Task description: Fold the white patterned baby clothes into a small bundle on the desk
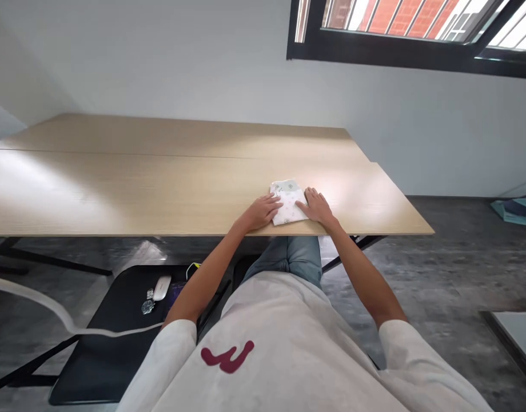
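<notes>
A folded white piece with a small printed pattern (289, 207) lies near the front edge of the wooden table; it looks like a soft cloth or a diaper, and I cannot tell which. Its upper part is a greyish-green band with little figures. My left hand (263, 212) rests against its left side, the fingers stretched over that edge. On the other side, my right hand (317, 206) lies flat, its thumb on the piece and its fingers reaching forward on the table along the right edge. Neither hand lifts it.
The light wooden table (160, 189) ends at a right corner. At lower left, a black folding chair (104, 366) bears a wristwatch (147, 306) and a white case (162, 288). A white cable (52, 306) crosses over it. A dark-framed window (374, 54) is in the wall.
</notes>
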A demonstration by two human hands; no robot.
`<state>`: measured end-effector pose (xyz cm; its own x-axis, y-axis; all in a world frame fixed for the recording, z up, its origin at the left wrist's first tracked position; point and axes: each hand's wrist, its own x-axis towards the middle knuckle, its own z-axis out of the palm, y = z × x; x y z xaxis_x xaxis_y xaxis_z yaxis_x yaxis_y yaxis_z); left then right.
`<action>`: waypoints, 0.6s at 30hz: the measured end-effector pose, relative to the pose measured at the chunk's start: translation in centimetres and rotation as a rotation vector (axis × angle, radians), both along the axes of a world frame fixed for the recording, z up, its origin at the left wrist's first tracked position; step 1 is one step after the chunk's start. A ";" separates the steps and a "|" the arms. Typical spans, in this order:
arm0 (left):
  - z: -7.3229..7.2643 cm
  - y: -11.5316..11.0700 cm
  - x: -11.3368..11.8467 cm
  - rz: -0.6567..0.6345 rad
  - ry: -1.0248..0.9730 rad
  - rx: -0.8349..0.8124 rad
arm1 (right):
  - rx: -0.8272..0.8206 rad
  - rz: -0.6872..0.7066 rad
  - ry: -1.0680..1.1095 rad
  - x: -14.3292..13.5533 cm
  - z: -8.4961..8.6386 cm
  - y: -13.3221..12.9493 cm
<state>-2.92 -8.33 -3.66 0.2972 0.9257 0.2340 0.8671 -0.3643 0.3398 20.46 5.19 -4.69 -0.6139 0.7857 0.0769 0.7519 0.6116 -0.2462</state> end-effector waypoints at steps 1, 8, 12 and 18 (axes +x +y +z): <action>0.1 -0.3 0.4 0.005 0.014 0.034 | 0.009 0.000 0.013 0.0 0.1 1.3; 1.6 -1.4 2.6 -0.134 0.041 0.114 | 0.062 -0.145 0.401 -0.6 0.7 7.1; 1.9 -2.4 3.1 -0.217 0.077 0.086 | 0.190 -0.100 0.736 1.0 1.2 1.0; 1.2 -3.9 5.2 -0.171 0.205 0.136 | 0.056 0.598 0.459 5.9 1.3 -9.6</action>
